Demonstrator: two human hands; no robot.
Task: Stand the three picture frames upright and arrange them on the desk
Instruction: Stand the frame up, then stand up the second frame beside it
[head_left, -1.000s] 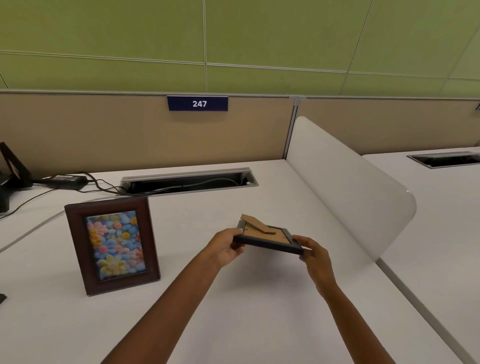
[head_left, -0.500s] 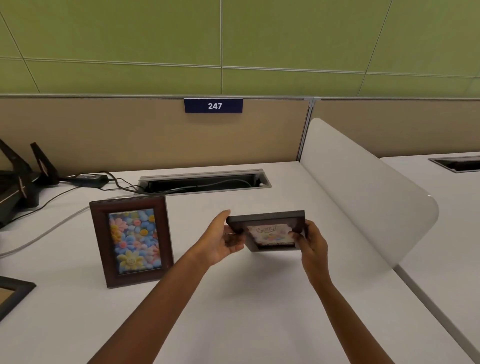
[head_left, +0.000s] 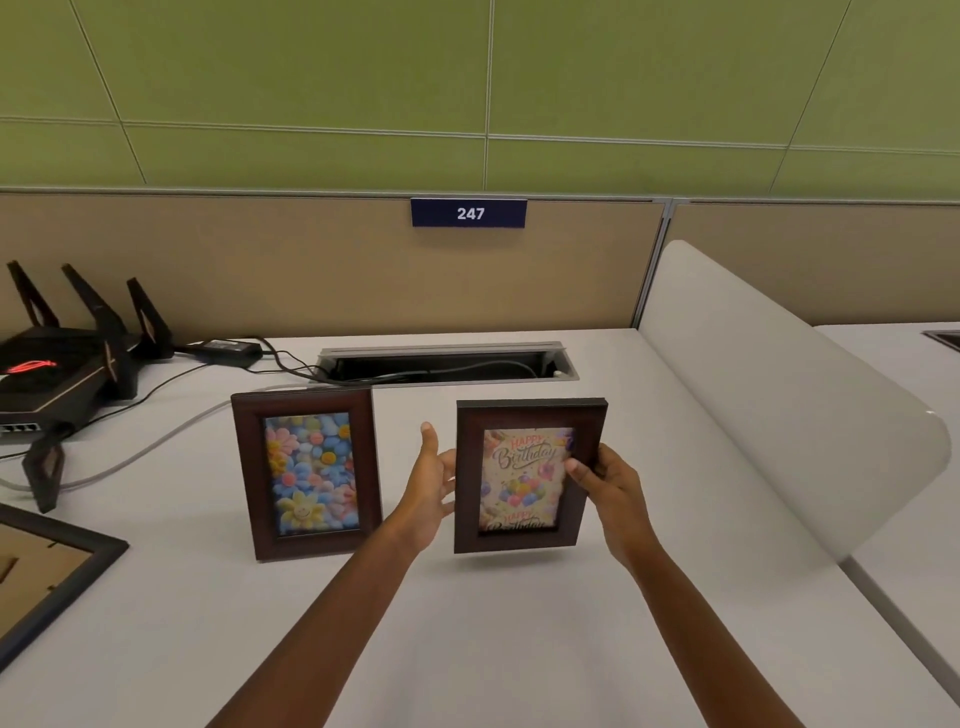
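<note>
A black router (head_left: 57, 374) with upright antennas sits at the desk's (head_left: 467, 649) far left edge. Beside it lies a power adapter (head_left: 228, 347), cables trailing into the rear cable tray (head_left: 447, 361). A blue "247" plate (head_left: 468, 213) tops the partition (head_left: 260, 265); a white, possibly frosted, divider (head_left: 769, 395) lines the right edge.

i read "247" in white on the small dark blue rectangular plate (head_left: 468, 213) on the beige partition, and "happy birthday" on the card inside the dark brown wooden frame (head_left: 527, 475).
</note>
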